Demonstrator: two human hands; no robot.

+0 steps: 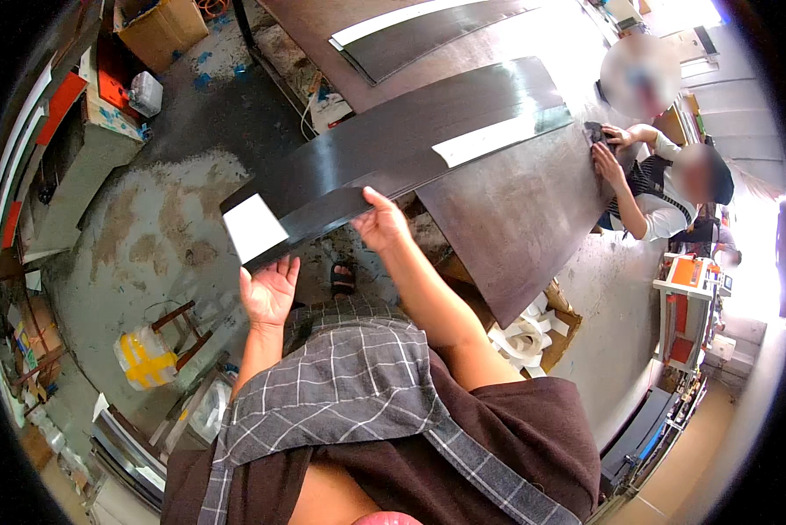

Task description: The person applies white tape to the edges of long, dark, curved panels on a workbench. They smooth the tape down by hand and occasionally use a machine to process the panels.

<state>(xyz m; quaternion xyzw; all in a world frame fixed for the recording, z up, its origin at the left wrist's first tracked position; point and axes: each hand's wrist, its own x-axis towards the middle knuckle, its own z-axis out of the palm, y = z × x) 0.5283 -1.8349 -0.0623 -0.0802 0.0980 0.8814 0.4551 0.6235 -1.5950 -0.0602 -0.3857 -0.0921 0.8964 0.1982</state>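
Observation:
A long, glossy black flexible sheet (349, 162) stretches from in front of me toward the far right, its far part over the brown table (515, 236). White strips lie on it: one across its near left end (255, 229), another along its right edge (489, 142). My right hand (381, 224) grips the sheet's near edge, thumb on top and the other fingers partly hidden beneath. At the near left corner, beside the white end strip, my left hand (270, 293) holds the edge palm up with its fingertips against it.
Another black sheet with a white strip (445, 35) lies farther back on the table. A co-worker (664, 188) handles something dark at the table's right edge. A box of white offcuts (533, 337) stands below the table; a yellow-taped stool (148, 357) is at left.

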